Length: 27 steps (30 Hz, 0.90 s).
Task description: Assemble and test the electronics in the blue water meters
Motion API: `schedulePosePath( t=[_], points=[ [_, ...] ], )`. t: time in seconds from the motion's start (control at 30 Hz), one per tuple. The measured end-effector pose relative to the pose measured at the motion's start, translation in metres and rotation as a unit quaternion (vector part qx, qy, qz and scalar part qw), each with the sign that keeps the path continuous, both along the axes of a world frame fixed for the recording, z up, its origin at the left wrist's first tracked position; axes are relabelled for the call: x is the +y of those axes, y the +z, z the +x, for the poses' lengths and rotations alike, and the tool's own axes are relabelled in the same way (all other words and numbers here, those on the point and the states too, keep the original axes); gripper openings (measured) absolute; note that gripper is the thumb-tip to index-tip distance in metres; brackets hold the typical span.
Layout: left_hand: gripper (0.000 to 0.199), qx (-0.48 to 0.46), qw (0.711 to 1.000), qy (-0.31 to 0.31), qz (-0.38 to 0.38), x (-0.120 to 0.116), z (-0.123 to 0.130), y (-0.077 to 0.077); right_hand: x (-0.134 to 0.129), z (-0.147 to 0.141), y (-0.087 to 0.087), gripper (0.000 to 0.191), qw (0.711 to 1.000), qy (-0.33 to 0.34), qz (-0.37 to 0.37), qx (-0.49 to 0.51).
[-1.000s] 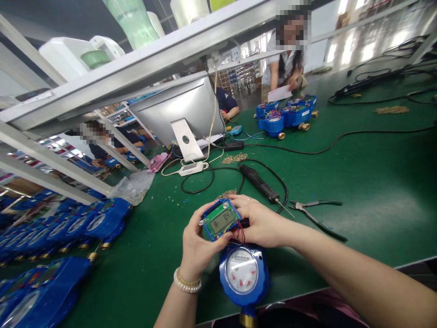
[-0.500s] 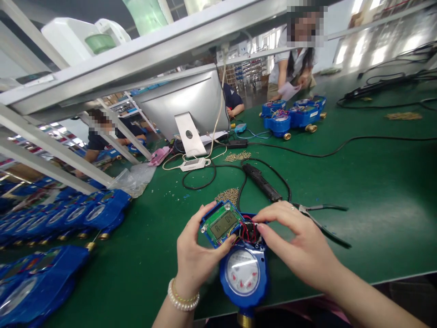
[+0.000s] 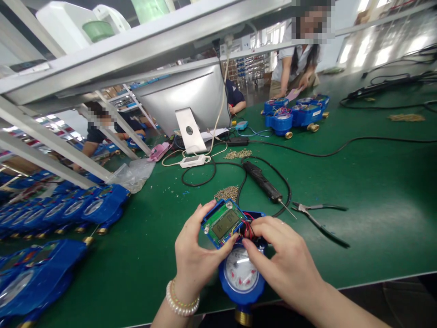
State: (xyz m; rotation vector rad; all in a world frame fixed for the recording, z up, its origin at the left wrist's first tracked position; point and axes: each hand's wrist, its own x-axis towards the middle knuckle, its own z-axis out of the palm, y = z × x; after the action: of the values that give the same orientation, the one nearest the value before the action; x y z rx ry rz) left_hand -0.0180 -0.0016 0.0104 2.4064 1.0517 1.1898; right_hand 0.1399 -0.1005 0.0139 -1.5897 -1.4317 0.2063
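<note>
Meter (image 3: pixel 243 273), blue with a round dial, face up at the near edge of the green table (image 3: pixel 368 177), just below both hands. Left hand (image 3: pixel 200 250): grasps the small blue-framed screen (image 3: pixel 223 225), tilted beside the meter's open case (image 3: pixel 258 213), thumb along the lower edge. Right hand (image 3: pixel 287 255): bent in at the wires (image 3: pixel 250 230), thumb and fingertips against red strands; how firmly, cannot tell. Could pull a strand loose if tugged, or nip one under the screen if pressed down with slack sticking out. Could tip over the edge if leaned on, judging by the brass end (image 3: pixel 243 317) beside it. Just beyond the screen, a pile of screws (image 3: pixel 227 193); could let one into the case if knocked. Beyond the right hand, a screwdriver (image 3: pixel 262 181) with bare tip, then pliers (image 3: pixel 303 208); could scratch a wrist if reached past.
</note>
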Motion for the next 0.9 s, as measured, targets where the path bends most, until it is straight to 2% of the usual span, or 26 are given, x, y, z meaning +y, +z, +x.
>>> schedulePosePath(
  t=[0.27, 0.47, 0.7, 0.9],
  points=[
    [0.065, 0.015, 1.000, 0.009, 0.006, 0.000, 0.000, 0.003, -0.009, 0.005, -0.003, 0.008, 0.999, -0.021, 0.029, -0.011],
    [0.065, 0.029, 0.998, 0.007, 0.059, -0.001, -0.001, 0.003, -0.009, 0.007, 0.001, 0.016, 0.997, -0.045, 0.063, -0.019],
    [0.065, 0.031, 0.989, -0.033, 0.144, -0.004, 0.001, 0.010, -0.007, 0.012, 0.003, 0.013, 0.995, -0.060, 0.077, -0.005],
    [0.064, 0.037, 0.985, -0.053, 0.158, -0.004, 0.001, 0.011, -0.004, 0.018, 0.010, 0.014, 0.994, -0.038, 0.097, -0.023]
  ],
)
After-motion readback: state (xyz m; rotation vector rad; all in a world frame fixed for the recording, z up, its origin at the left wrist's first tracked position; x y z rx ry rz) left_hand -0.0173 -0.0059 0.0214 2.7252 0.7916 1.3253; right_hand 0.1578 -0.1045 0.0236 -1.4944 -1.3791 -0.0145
